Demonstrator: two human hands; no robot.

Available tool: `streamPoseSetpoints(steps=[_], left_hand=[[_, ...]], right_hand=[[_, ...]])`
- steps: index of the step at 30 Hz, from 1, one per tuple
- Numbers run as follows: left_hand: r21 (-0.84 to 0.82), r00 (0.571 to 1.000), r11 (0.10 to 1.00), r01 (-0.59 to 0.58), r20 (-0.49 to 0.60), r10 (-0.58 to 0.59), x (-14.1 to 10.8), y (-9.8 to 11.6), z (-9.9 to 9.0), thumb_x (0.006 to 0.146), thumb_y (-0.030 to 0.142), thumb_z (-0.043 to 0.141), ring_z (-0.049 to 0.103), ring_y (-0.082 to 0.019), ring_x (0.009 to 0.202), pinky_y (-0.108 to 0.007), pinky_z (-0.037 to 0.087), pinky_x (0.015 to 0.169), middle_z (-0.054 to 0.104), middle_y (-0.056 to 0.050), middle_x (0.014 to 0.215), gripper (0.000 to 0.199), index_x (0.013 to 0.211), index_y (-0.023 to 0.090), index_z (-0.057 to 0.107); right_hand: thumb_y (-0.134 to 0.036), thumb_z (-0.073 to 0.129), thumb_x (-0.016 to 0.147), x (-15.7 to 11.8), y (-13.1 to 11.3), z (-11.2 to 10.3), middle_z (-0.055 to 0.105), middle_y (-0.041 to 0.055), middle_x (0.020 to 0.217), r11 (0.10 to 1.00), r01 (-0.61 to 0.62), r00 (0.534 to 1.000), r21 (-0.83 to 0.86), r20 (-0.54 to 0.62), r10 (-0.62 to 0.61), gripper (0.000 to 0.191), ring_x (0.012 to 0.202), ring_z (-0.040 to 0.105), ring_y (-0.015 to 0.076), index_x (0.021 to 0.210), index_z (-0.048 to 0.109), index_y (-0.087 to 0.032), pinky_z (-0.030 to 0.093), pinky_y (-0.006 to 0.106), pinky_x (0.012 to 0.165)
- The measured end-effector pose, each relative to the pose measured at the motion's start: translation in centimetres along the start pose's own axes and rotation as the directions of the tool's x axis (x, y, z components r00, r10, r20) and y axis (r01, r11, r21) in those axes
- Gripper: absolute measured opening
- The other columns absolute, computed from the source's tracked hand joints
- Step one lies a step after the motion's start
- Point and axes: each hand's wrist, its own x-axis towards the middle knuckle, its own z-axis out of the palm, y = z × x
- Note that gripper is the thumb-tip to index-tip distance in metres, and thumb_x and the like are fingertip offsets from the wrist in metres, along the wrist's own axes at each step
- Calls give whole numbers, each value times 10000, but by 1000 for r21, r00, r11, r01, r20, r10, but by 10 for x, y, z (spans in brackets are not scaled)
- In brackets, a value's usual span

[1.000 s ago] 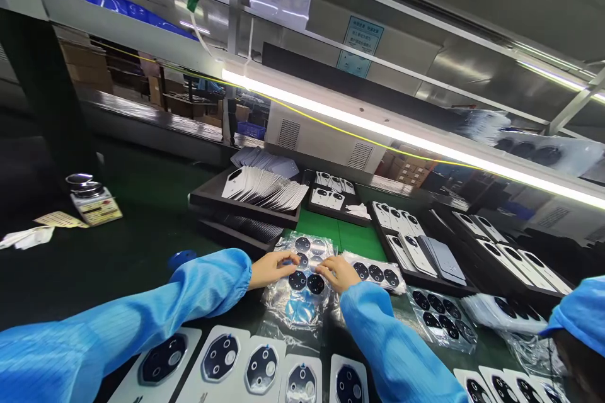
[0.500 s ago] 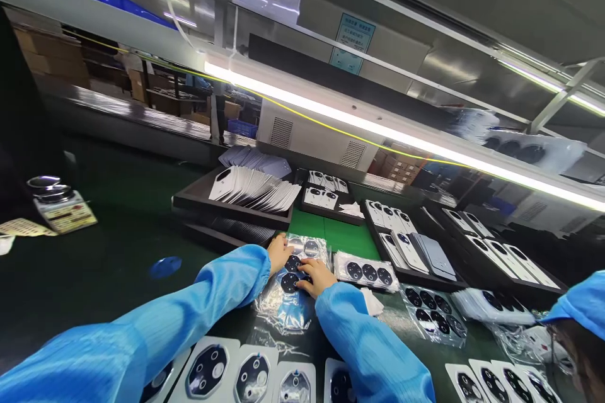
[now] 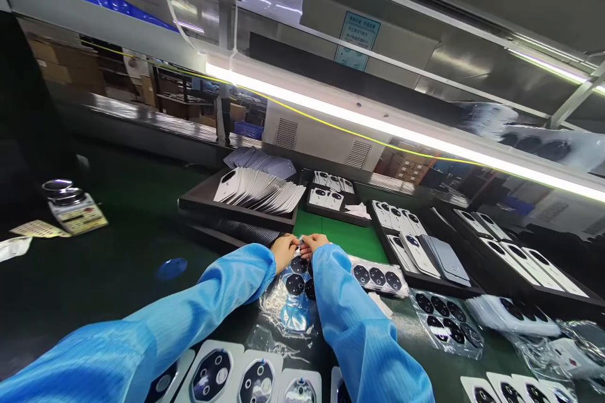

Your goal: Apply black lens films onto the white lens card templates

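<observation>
Both hands meet at the far end of a clear film sheet that bears round black discs. My left hand has its fingers bent together beside the other hand's fingertips. My right hand is closed in a pinch, and what lies between the fingertips is too small to make out. Blue sleeves cover both arms. Crinkled clear plastic lies around the sheet. Near the front edge are white plates with black octagonal faces and round openings. A film pack of black discs rests right of my right hand.
A black tray of fanned white plates stands behind my left hand. More trays with white and grey plates are at the right. A blue disc and small round items lie left. A lit tube hangs above.
My right hand has moved up and away from the middle of the film sheet, and its fingertips now meet my left hand's. The view has shifted slightly, and the co-worker's blue cap has left it.
</observation>
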Motion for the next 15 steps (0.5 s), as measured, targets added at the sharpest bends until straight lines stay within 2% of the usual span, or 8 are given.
streamPoseSetpoints(steps=[3,6,10,15], left_hand=[[21,1000,1000,-21,10,21,-1,0,0,927,314,558,611,-195,983,-402,524,856,606,-76,1145,242,1114,164,590],[34,1000,999,-26,6,25,-1,1,0,925,313,560,609,-198,992,-406,522,861,604,-77,1149,244,1115,163,589],[34,1000,999,-7,12,7,-1,2,-3,926,314,560,610,-196,986,-403,524,856,606,-76,1146,243,1114,163,590],[12,999,999,49,12,-49,6,4,-7,924,320,562,611,-201,989,-400,526,849,601,-76,1150,261,1133,164,580]], right_hand=[[-323,576,937,2,-8,2,618,39,994,993,-103,995,-58,-13,103,233,779,624,139,1087,581,-144,552,295,662],[-323,581,934,2,-13,2,613,49,1037,985,-151,988,-85,-24,150,249,829,626,156,1109,576,-146,554,321,702],[-324,582,932,0,-15,1,610,54,1059,982,-169,986,-87,-12,168,257,855,626,164,1119,574,-148,553,337,725],[-318,584,932,1,-13,-4,609,55,1068,990,-133,991,-47,30,134,257,862,626,166,1125,573,-149,554,338,728]])
